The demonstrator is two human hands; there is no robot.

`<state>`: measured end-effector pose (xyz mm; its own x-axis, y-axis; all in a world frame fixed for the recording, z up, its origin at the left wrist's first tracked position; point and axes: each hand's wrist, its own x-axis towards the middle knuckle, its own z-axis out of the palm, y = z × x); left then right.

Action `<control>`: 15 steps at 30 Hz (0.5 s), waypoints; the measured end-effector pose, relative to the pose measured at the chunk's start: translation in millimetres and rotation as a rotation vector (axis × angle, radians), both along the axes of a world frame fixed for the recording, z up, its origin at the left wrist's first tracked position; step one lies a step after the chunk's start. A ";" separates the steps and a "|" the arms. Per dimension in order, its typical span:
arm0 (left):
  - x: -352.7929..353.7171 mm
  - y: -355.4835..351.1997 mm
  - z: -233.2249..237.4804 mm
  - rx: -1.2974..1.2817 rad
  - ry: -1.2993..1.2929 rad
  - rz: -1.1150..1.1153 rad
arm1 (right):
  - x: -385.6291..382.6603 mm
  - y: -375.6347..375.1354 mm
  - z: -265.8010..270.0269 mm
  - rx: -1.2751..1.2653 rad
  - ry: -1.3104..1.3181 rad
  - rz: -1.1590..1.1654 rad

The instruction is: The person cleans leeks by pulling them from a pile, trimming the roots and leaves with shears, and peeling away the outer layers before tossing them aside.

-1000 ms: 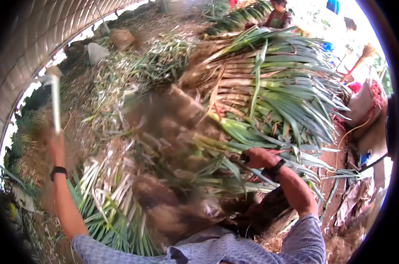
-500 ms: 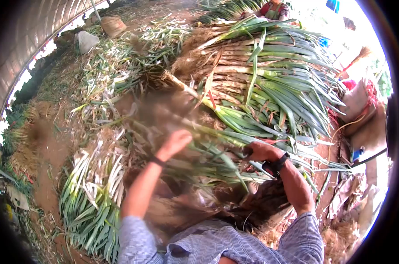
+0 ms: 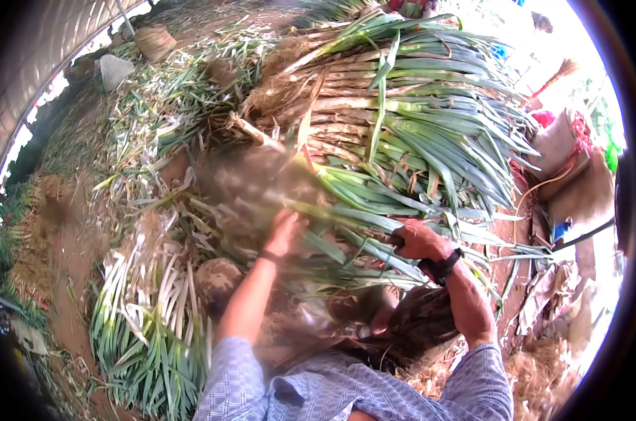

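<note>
My right hand [image 3: 422, 240] is closed round the green leaves of a long green onion [image 3: 360, 216], whose stalk slants up and left. My left hand [image 3: 284, 233] is curled beside the paler part of that stalk. A smeared patch in the view blurs its fingertips, and what they hold cannot be made out. Just beyond both hands lies a large heap of green onions [image 3: 430, 126], roots to the left and leaves to the right. At lower left rests a bundle of cleaned green onions [image 3: 160, 323] with white stalks.
Stripped leaves [image 3: 171, 126] litter the ground on the left. A stuffed sack [image 3: 563, 151] stands at right, with crumpled cloth [image 3: 546, 298] below it. A tan bag [image 3: 154, 43] and a white bag [image 3: 114, 71] sit at far left. Part of another person [image 3: 410, 7] shows at the top.
The view has shifted, so the heap sits slightly further left and higher. My left hand has moved a little down, nearer the stalk; my right hand keeps its grip on the leaves.
</note>
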<state>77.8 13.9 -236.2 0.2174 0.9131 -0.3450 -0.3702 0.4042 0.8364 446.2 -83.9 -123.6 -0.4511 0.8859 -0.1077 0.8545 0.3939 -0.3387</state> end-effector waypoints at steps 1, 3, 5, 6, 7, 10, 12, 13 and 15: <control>4.2 0.0 -3.6 -0.008 -0.039 0.045 | -3.1 0.1 3.4 0.061 -0.002 0.060; 7.4 1.2 -10.7 -0.028 -0.080 0.117 | -9.1 -4.1 12.4 -0.040 -0.002 -0.045; 10.1 11.2 -30.0 -0.049 -0.084 0.162 | -12.5 -4.9 19.6 -0.086 0.010 -0.146; 10.5 13.4 -33.5 -0.063 -0.099 0.154 | -11.8 -5.7 22.8 -0.120 0.019 -0.131; 11.1 13.9 -30.3 -0.076 -0.116 0.145 | -10.6 -7.1 25.7 -0.154 0.026 -0.116; 22.3 11.3 -24.9 -0.025 -0.208 0.087 | -7.3 -11.3 26.2 -0.185 0.035 -0.125; 26.5 11.9 -38.2 0.037 -0.334 0.064 | -5.6 -10.8 19.8 -0.107 0.086 -0.091; 27.8 12.5 -34.7 0.032 -0.338 0.056 | -4.5 -10.2 19.1 -0.060 0.139 -0.054; 34.4 14.5 -29.1 0.022 -0.356 0.044 | 3.2 -7.6 8.9 0.007 0.170 -0.026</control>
<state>112.2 28.4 -265.3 0.2809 0.9306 -0.2348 -0.6562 0.3647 0.6606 449.3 -91.4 -114.8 -0.4394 0.8979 -0.0256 0.7951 0.3755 -0.4762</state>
